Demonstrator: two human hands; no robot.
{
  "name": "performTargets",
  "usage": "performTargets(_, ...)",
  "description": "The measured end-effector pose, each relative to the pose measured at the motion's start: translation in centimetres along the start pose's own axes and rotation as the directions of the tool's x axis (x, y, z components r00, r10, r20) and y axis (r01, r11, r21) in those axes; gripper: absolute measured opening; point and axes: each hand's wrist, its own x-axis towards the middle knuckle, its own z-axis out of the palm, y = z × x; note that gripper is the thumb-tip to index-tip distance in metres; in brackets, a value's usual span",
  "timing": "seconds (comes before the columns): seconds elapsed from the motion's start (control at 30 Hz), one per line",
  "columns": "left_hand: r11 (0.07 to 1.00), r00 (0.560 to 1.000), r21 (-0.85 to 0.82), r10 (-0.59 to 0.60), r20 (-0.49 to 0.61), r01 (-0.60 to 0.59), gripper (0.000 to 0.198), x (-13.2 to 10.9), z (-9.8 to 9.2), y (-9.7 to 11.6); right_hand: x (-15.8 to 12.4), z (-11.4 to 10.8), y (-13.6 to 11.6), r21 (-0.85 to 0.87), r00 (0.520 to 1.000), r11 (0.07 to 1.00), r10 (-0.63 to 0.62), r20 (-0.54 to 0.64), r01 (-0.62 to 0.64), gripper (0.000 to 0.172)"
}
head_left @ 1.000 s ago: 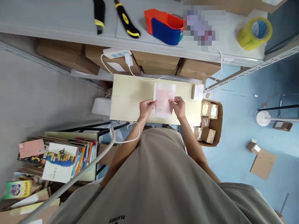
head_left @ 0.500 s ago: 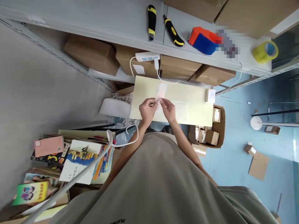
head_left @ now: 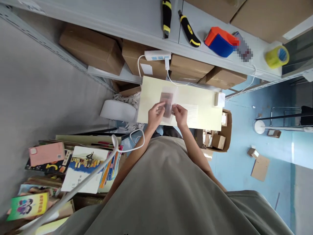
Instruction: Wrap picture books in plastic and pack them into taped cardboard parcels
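A brownish flat rectangle [head_left: 167, 96], blurred, lies over the pale yellow board with a translucent sheet or sleeve [head_left: 175, 93] around or beneath it; I cannot tell which. My left hand [head_left: 156, 117] reaches over the rectangle's left side, its fingers stretched out and apart from the thumb. At the right edge, my right hand [head_left: 181, 116] is closed, thumb and fingertips pinching the translucent sheet. A whitish lined patch [head_left: 191, 112] shows on the board [head_left: 207, 112] just right of my right hand.
Ahead runs a grey shelf with two utility knives [head_left: 167, 19] [head_left: 189, 29], a red-and-blue tape dispenser [head_left: 220, 42] and yellow tape [head_left: 277, 57]. A small white box [head_left: 219, 99] sits on the board's right end. Books [head_left: 85, 169] and a white stand arm [head_left: 80, 186] are at left; a carton [head_left: 228, 130] at right.
My hands have moved apart, the right one shifting rightward. The brownish rectangle now shows between them, where earlier both hands pinched the whitish translucent sheet. The view has shifted slightly.
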Motion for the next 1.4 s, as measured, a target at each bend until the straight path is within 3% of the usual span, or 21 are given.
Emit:
performTargets(0.07, 0.997, 0.991, -0.016, -0.073, -0.114, 0.072, 0.047, 1.0, -1.6, -0.6, -0.2, 0.1, -0.7, 0.051, 0.997, 0.999, 0.014, 0.078, -0.018, 0.066)
performTargets(0.1, 0.992, 0.987, -0.061, -0.116, -0.107, 0.110, 0.051, 1.3, -2.4, -0.8, -0.3, 0.2, -1.1, 0.064, 0.993, 0.998, 0.015, 0.113, -0.022, 0.067)
performTargets(0.23, 0.915, 0.973, -0.331, -0.213, 0.092, 0.231, 0.063, 1.8, -4.5, -1.1, -0.1, 0.5, -2.2, 0.070, 0.978, 0.997, 0.028, 0.206, -0.043, 0.067)
performTargets(0.33, 0.890, 0.971, -0.389, -0.215, 0.102, 0.238, 0.060, 1.8, -4.8, -0.6, 0.7, 0.7, -2.1, 0.080, 0.970, 0.995, 0.032, 0.240, -0.052, 0.068)
performTargets(0.53, 0.894, 0.965, -0.367, -0.255, 0.056, 0.257, 0.054, 2.6, -4.3, 0.2, 2.5, 0.8, -1.4, 0.127, 0.960, 0.988, 0.047, 0.277, -0.085, 0.066)
performTargets(0.7, 0.893, 0.963, -0.364, -0.264, 0.050, 0.264, 0.056, 3.3, -3.8, 0.1, 2.9, 0.6, -1.4, 0.141, 0.983, 0.986, 0.058, 0.176, -0.084, 0.065)
performTargets(0.87, 0.914, 0.978, -0.350, -0.206, 0.032, 0.204, 0.062, 3.7, -3.1, 0.5, 3.0, 0.2, -1.8, 0.083, 0.985, 0.993, 0.074, 0.155, -0.088, 0.053)
performTargets(1.07, 0.944, 0.987, -0.293, -0.158, 0.002, 0.152, 0.066, 3.6, -2.1, 1.8, 3.6, -0.5, -2.7, 0.056, 0.983, 0.991, 0.113, 0.142, -0.122, 0.061)
performTargets(1.27, 0.885, 0.972, -0.403, -0.197, 0.127, 0.232, 0.063, 4.2, -1.9, 1.7, 4.9, -0.8, -2.7, 0.187, 0.933, 0.950, 0.185, 0.308, -0.250, 0.062)
performTargets(1.4, 0.867, 0.953, -0.410, -0.202, 0.228, 0.282, 0.055, 5.1, -1.0, 0.7, 5.0, 0.4, -1.8, 0.187, 0.892, 0.919, 0.262, 0.368, -0.346, 0.057)
